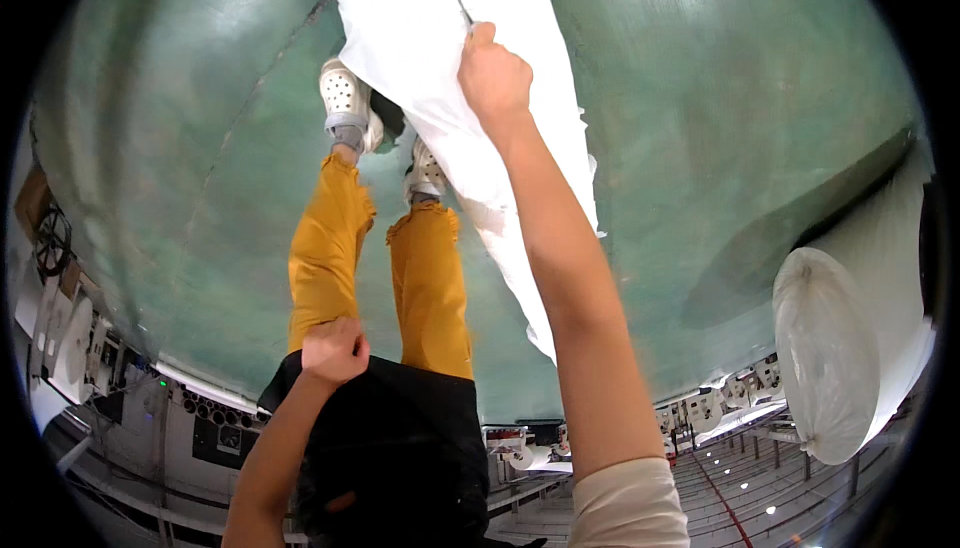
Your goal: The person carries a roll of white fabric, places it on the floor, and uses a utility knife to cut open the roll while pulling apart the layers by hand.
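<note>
We see the right hand [496,73] closed around a slim, dark tool [465,10], whose narrow end pokes out past the thumb and forefinger, away from the body; the rest is hidden in the fist, so we cannot tell its kind. Directly behind the hand, from our viewpoint, spreads a long white sheet [420,8], and the exposed end of the tool shows against it. We cannot tell whether the tool or the fist touches it. The sheet runs from the upper edge of the view, passes on both sides of the hand and tapers to a point beside the right forearm; its right-hand edge is ragged, with small tufts sticking out. The left hand [335,351] is curled into a loose fist in front of the black garment [400,448], near the top of the left leg of the yellow trousers [428,288] and well apart from both sheet and tool; we cannot tell whether anything is inside it. Below, we find two pale, perforated clogs [345,93] on the green floor [720,118], just left of the sheet. Far to the right lies a large, film-wrapped white roll [825,353], while machines [700,410] line the lower rim.
</note>
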Action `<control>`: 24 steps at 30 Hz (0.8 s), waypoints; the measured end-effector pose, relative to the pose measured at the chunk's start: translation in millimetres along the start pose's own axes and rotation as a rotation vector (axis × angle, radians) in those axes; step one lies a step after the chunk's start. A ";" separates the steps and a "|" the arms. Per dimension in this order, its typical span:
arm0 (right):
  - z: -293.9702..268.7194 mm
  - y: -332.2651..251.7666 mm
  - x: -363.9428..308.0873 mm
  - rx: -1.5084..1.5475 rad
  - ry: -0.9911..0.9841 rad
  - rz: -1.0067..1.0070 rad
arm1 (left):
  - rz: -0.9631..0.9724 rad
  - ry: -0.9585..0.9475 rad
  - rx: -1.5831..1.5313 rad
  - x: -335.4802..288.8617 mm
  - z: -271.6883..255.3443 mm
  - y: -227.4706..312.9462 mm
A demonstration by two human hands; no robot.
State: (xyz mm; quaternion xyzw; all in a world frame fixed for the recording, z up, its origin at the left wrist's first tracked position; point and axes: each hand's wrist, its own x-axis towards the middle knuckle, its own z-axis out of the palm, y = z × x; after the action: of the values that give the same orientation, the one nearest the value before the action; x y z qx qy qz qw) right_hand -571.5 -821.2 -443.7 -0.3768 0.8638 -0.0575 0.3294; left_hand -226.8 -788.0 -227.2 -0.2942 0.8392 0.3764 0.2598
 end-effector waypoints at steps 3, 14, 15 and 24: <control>12.7 20.1 -36.3 0.039 -0.090 0.086 | -0.009 -0.050 0.004 -2.9 5.4 0.5; 40.3 69.5 -118.5 -0.015 -0.102 0.120 | 0.013 -0.124 0.111 -7.0 15.7 -3.8; 44.1 75.1 -133.5 -0.028 -0.119 0.132 | 0.010 -0.133 0.110 -7.7 12.3 -5.2; 72.4 179.2 -301.3 -0.305 -0.305 0.165 | -0.018 -0.173 -0.003 -6.4 -12.9 -14.2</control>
State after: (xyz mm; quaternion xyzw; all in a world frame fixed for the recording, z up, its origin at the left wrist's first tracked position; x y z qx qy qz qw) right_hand -486.8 -475.8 -403.7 -0.3548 0.8305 0.1583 0.3991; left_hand -215.4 -803.9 -222.2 -0.2683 0.8105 0.3992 0.3343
